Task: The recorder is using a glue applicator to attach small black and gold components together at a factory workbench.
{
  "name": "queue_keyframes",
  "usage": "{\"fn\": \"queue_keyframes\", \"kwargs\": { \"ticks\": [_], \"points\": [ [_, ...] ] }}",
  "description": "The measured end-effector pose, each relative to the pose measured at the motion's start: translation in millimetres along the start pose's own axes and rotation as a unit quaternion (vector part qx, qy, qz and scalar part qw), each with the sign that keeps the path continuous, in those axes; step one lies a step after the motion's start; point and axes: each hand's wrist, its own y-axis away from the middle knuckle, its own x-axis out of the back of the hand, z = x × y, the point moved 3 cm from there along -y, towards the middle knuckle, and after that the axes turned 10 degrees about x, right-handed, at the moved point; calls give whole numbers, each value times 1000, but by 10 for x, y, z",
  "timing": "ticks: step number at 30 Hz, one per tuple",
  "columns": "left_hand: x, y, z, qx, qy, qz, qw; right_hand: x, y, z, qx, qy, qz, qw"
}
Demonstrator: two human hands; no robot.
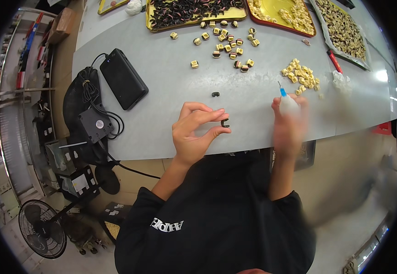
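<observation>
One curved black piece [223, 123], likely light, stiff, best held by its edges, is sitting pinched in the left hand [191, 133], the right hand [288, 130] opposite gripping a bottle [290, 106].

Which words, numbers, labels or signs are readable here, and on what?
Black fabric shirt: white lettering, upside down; not copied here.
Black square plastic box: round pale sticker, too small to read.
Dark box, lower left: white label, too small to read.
</observation>
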Motion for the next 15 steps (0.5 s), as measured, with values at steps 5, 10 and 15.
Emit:
{"fn": "queue_keyframes", "kwargs": {
  "ticks": [5, 10, 15],
  "points": [
    [7, -6, 15, -22, -5, -1, 1000, -85, -36, -49, 86, 235, -58, 967],
    [0, -4, 11, -18, 6, 1, 1000, -178, -48, -18, 146, 418, -126, 888],
    [21, 1, -19, -23, -7, -13, 1000, -178, -63, -56, 135, 478, -124, 859]
  ]
}}
